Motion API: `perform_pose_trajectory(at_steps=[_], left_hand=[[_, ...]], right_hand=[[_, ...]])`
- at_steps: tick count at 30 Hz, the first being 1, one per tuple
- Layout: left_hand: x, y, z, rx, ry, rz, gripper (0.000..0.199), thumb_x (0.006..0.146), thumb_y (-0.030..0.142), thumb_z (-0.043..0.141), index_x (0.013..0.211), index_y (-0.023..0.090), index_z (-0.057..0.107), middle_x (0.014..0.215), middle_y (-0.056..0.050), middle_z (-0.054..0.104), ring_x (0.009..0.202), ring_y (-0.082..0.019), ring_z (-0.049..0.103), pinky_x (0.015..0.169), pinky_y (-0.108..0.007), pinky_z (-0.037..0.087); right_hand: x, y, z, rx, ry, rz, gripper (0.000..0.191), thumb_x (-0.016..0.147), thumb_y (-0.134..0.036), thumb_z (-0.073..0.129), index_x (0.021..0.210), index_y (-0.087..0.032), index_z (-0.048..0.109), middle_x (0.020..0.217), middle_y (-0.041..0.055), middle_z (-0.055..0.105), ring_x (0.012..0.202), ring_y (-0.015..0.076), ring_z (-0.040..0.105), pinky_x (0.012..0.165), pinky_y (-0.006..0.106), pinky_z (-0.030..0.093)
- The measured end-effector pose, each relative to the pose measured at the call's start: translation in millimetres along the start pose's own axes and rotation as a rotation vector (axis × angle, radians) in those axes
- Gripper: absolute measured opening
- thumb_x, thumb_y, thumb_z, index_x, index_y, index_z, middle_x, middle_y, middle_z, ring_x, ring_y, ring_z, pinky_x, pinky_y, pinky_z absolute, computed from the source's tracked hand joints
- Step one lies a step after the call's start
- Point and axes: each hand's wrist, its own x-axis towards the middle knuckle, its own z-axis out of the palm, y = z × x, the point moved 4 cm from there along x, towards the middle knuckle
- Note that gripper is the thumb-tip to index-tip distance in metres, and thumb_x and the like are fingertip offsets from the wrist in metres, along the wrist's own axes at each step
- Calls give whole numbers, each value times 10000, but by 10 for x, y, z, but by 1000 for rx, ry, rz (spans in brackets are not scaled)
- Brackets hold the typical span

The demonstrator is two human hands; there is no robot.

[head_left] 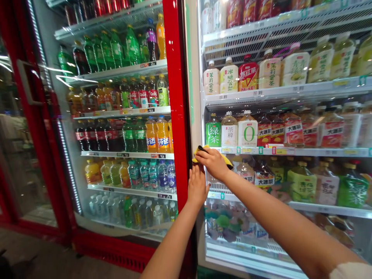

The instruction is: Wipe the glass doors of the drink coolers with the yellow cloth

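Caught the right hand [213, 162] clamped on a soft, folded yellow cloth [227, 160] with black edging, held at the smooth white upright [197, 97] of the right-hand cooler, close by the glossy red frame [179, 116]. Spotted the left hand [198, 188] just below, with fingers stretched out and near together, laid along the same upright. Picked out, in the left cooler, slim green plastic bottles [132, 46], squat teal bottles [134, 174] and rounded orange soda bottles [162, 133], packed tight on white-edged shelves [101, 154]. Swung right to chunky, square-shouldered tea bottles [247, 130] in printed labels, lined up in rows below a slatted shelf [232, 40]. Noticed shiny reflections streaking the glass, too. Followed a glaring light strip [69, 166] down the left cooler's inner side, then a squared-off handle [23, 81] on the farther red door [37, 128]. Finished low at the left, on a dim, greyish floor [23, 252].
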Motion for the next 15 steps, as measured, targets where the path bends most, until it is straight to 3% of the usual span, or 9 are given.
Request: perform_pose_trajectory(at_steps=[3,7,12,15], left_hand=[[-45,4,-23,10,10,23,849,848,154,682,1566,115,231,1664,-292,225,1570,-381,134,1229,-620,300],[-72,4,-52,25,5,29,799,842,131,668,1541,98,282,1682,-289,159,1579,-370,77,1221,-609,315],[-226,-49,36,4,-28,8,797,869,128,583,1580,103,223,1643,-282,293,1562,-369,204,1224,-614,312],[-300,-63,44,-17,-33,25,805,893,137,538,1605,113,164,1633,-267,330,1557,-359,229,1224,-604,318]], right_hand=[[108,86,-70,-12,-25,8,212,995,-204,604,1104,-287,767,1184,20,758,1086,225,597,827,368,453],[313,110,-55,-28,74,131,231,1006,-193,579,1114,-276,765,1231,7,755,1132,237,599,874,379,465],[-135,-147,138,19,64,46,225,996,-211,611,1146,-275,765,1243,16,752,1201,224,606,915,371,469],[-336,-120,96,17,57,20,248,983,-182,620,1164,-284,756,1236,18,759,1175,222,617,875,360,453]])
